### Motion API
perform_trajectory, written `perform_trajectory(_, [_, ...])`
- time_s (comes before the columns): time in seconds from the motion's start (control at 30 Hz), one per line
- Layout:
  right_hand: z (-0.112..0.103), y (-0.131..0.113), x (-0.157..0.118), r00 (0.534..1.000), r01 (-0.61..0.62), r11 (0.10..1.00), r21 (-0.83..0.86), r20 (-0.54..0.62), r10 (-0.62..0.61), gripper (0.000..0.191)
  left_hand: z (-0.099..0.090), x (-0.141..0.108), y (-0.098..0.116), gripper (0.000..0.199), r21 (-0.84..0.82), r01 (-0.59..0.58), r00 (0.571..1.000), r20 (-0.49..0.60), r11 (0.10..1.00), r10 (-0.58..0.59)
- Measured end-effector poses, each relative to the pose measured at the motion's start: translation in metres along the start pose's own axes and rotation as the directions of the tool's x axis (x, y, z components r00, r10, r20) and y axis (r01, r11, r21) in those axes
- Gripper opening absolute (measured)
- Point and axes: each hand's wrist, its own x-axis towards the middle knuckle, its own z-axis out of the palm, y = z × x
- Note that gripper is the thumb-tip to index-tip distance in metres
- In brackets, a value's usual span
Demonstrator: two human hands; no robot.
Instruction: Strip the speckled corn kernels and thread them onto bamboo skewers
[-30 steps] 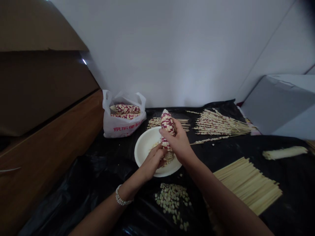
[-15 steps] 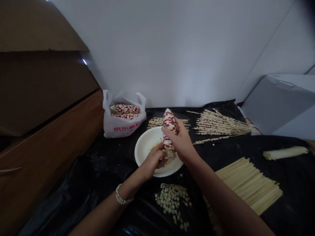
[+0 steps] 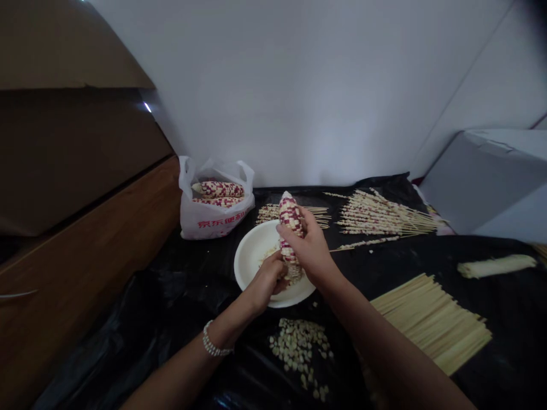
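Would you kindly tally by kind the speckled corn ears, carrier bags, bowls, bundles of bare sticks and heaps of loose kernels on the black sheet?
Speckled corn ears: 3 visible, one in the right hand and two bagged
Carrier bag: 1
Bowl: 1
Bundle of bare sticks: 1
Heap of loose kernels: 1
Total: 7

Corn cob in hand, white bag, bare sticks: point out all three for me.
Corn cob (image 3: 291, 218): head view, on the kernels of its upper half.
White bag (image 3: 216, 222): head view, on the red-printed front.
Bare sticks (image 3: 432, 323): head view, mid-pile.
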Motion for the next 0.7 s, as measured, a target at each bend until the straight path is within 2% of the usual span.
perform_trajectory(0.13, [-0.003, 0.0, 0.002, 1.0, 0.01, 1.0, -0.003, -0.001, -0.01, 0.058, 0.0, -0.001, 0.003, 0.022, -0.107, 0.023, 0.999, 0.025, 0.994, -0.021])
perform_trajectory(0.3, [-0.002, -0.004, 0.001, 1.0, 0.004, 1.0, -0.029, -0.001, -0.004, 0.06, 0.002, -0.005, 0.008, 0.027, -0.06, -0.003, 0.999, -0.036, 0.998, 0.001])
perform_trajectory(0.43, [0.0, -0.002, 0.0, 1.0, -0.014, 1.0, -0.025, 0.003, 0.014, 0.061, 0.006, -0.004, 0.008, 0.022, -0.04, 0.017, 0.996, -0.086, 0.999, -0.02])
perform_trajectory(0.57, [-0.002, 0.0, 0.001, 1.0, -0.014, 1.0, 0.0, 0.012, 0.014, 0.059, 0.006, -0.003, 0.01, 0.02, -0.114, 0.045, 0.998, -0.032, 0.992, -0.049])
perform_trajectory(0.7, [-0.004, -0.001, 0.003, 1.0, -0.001, 1.0, 0.014, 0.015, 0.0, 0.058, 0.003, -0.005, 0.012, 0.021, -0.101, 0.022, 1.0, -0.001, 0.995, -0.022])
